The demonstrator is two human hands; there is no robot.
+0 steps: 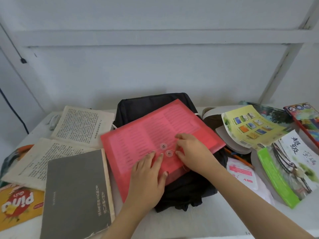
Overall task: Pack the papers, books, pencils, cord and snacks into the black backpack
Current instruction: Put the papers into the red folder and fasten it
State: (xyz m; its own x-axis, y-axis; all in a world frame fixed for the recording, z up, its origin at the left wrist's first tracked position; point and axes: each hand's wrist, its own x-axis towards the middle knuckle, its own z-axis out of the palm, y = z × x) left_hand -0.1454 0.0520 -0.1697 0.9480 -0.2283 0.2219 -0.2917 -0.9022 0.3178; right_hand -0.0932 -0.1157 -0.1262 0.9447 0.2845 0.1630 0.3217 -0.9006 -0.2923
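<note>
Head view shows the left hand (pixel 148 178) lying flat, its straight fingers pressing the folder (pixel 155 125), which rests on the backpack (pixel 186 192) on the table (pixel 207 221), while the right hand (pixel 191 150) curls thumb and forefinger, pinching the clasp string (pixel 173 150).

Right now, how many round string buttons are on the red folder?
2: upper button and lower button, adjacent on the red folder; none appear hidden.

One wide-angle camera sat on the person's head and looked forward and down, near above the table (pixel 215 221), with the black backpack (pixel 138 107) in the middle and the wall (pixel 155 69) behind.
</note>
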